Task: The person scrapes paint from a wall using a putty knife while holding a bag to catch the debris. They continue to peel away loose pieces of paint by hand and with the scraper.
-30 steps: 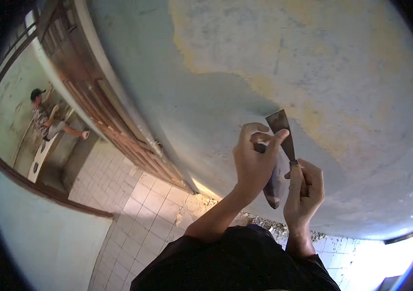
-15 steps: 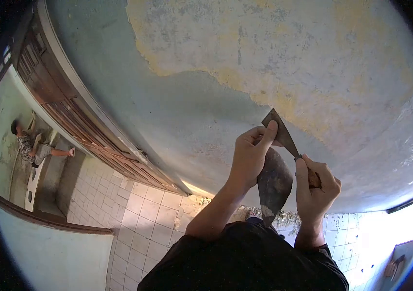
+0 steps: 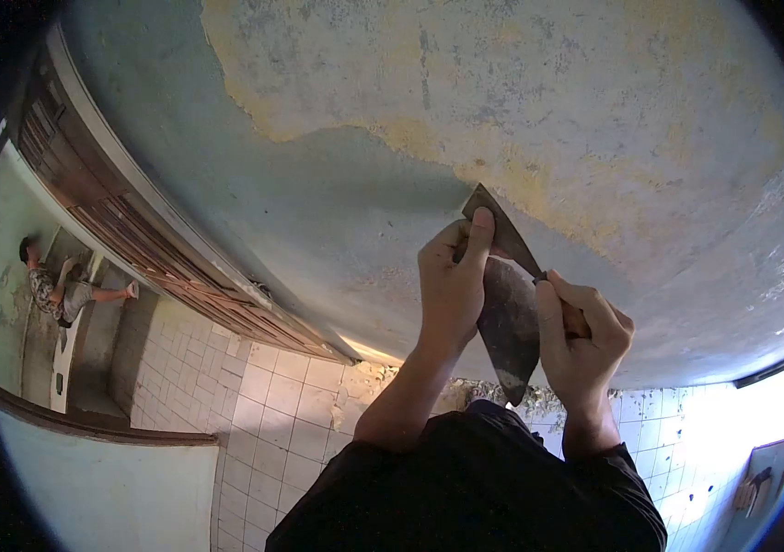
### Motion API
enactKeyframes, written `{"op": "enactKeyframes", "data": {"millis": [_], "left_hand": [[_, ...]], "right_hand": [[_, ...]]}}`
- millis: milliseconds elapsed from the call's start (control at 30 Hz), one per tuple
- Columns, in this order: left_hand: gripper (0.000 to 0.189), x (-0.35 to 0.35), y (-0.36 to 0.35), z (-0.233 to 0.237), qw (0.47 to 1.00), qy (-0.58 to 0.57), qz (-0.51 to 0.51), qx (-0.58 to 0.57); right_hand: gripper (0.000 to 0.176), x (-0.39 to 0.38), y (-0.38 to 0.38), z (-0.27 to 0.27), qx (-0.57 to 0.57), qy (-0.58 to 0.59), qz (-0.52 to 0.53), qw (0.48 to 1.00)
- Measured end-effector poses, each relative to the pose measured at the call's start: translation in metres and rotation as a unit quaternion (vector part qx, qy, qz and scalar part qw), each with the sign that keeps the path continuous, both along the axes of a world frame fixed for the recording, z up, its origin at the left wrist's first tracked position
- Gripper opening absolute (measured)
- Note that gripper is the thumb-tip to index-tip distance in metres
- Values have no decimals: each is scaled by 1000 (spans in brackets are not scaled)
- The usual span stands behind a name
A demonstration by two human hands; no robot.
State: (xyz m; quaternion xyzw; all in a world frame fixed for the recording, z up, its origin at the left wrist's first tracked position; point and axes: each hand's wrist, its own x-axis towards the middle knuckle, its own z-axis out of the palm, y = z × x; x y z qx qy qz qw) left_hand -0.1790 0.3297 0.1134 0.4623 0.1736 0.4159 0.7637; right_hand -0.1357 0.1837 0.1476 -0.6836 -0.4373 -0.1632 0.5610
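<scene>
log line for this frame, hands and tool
left hand: pressing scraper blade | right hand: grip on handle | blade tip: against wall at paint edge

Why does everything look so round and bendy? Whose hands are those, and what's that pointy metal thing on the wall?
There is no robot here. The picture comes from a small camera worn on a person's head, looking down at their own two hands. Its wide lens makes straight lines look curved.

The left hand presses its thumb on the flat metal blade of a scraper. The right hand grips the scraper's handle. The blade's tip touches the wall, right where the blue paint meets a bare yellowish patch.

A dark pointed piece hangs between the hands; I cannot tell what it is.

Below is a white tiled floor, with flakes lying at the foot of the wall. Far off on the left, another person is beside a different wall.
</scene>
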Motion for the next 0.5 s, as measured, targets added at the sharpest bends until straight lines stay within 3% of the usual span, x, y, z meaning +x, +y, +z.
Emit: {"op": "enactKeyframes", "data": {"millis": [300, 367, 500], "left_hand": [[41, -9, 11, 13, 999, -31, 11, -10], [42, -4, 13, 5, 997, -15, 36, 66], [42, -14, 17, 12, 999, -12, 39, 6]], "right_hand": [[8, -7, 17, 6, 18, -39, 25, 999], [8, -3, 15, 0, 22, -37, 10, 999], [7, -11, 22, 8, 13, -2, 31, 999]]}}
